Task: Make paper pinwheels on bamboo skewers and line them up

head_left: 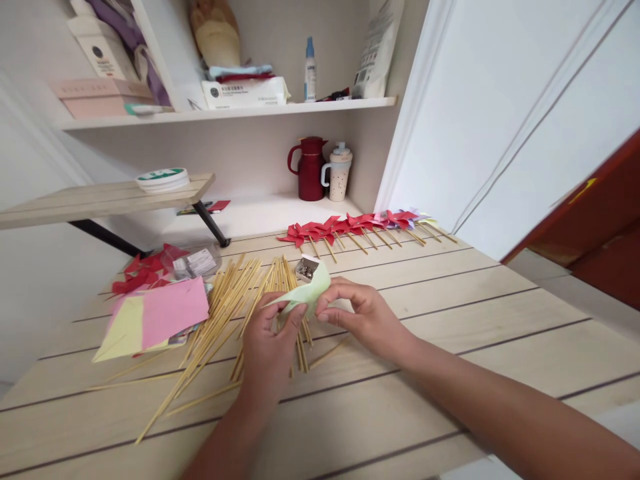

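Both hands hold one pale green piece of paper (306, 292) just above the wooden table (450, 313). My left hand (270, 347) pinches its lower left part, and my right hand (357, 313) grips its right edge. The paper is bent into a fold. Under and behind the hands lies a loose heap of thin wooden sticks (220, 313). A small box of metal pins (306, 269) sits right behind the green paper.
A row of red and pink paper pinwheels on sticks (350, 230) lies at the table's back. Pink and yellow paper sheets (155, 313) and red paper pieces (143, 270) lie at left. A red jug (310, 170) and a cup (339, 175) stand in the alcove under shelves.
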Action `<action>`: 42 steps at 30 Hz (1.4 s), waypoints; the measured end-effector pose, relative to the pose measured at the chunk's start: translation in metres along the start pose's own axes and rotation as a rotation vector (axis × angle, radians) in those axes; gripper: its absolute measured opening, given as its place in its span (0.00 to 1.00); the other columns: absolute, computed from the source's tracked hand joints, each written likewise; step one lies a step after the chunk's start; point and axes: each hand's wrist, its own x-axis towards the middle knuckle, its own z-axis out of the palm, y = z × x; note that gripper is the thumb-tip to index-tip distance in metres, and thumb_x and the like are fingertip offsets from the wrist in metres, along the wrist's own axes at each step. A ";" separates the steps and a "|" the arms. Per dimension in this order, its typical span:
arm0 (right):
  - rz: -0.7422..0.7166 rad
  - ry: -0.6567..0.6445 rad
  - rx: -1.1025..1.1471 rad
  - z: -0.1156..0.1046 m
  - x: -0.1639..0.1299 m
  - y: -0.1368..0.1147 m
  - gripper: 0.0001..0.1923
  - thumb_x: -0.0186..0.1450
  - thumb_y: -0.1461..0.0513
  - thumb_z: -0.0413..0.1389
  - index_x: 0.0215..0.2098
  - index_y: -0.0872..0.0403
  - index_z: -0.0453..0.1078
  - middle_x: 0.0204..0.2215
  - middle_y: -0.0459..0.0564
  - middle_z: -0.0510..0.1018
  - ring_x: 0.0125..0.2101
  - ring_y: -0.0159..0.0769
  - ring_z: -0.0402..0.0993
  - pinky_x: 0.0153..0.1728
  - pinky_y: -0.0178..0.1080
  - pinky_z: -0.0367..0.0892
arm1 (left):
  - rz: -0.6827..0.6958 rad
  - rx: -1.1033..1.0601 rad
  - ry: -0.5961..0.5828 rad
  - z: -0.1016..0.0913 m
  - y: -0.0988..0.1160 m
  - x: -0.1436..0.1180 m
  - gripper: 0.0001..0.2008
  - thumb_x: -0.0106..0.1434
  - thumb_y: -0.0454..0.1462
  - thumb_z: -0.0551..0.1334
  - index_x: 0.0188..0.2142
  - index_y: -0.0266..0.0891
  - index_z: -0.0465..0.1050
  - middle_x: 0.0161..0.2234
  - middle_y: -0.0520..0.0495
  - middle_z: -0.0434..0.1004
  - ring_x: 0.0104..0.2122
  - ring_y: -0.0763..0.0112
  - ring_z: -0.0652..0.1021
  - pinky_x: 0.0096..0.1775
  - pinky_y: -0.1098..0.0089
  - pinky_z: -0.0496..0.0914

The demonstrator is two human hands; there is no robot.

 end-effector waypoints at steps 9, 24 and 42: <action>-0.078 0.055 -0.127 0.000 -0.003 -0.003 0.05 0.65 0.61 0.62 0.30 0.51 0.75 0.29 0.45 0.78 0.34 0.35 0.71 0.40 0.38 0.64 | 0.129 0.012 0.062 0.003 0.001 -0.005 0.04 0.59 0.39 0.68 0.33 0.42 0.77 0.37 0.49 0.77 0.39 0.67 0.77 0.44 0.67 0.71; -0.086 0.054 -0.135 0.000 -0.004 -0.003 0.05 0.65 0.59 0.62 0.31 0.50 0.77 0.30 0.46 0.80 0.33 0.36 0.74 0.39 0.40 0.66 | 0.173 0.027 0.031 0.003 0.001 -0.008 0.02 0.60 0.38 0.67 0.33 0.44 0.77 0.38 0.49 0.76 0.40 0.67 0.76 0.44 0.67 0.71; 0.021 0.116 0.046 0.004 -0.008 -0.001 0.05 0.63 0.59 0.65 0.31 0.51 0.75 0.30 0.45 0.80 0.34 0.34 0.75 0.40 0.38 0.69 | 0.063 -0.041 0.064 0.005 0.011 -0.013 0.05 0.58 0.41 0.69 0.31 0.44 0.79 0.35 0.49 0.78 0.36 0.67 0.77 0.42 0.67 0.72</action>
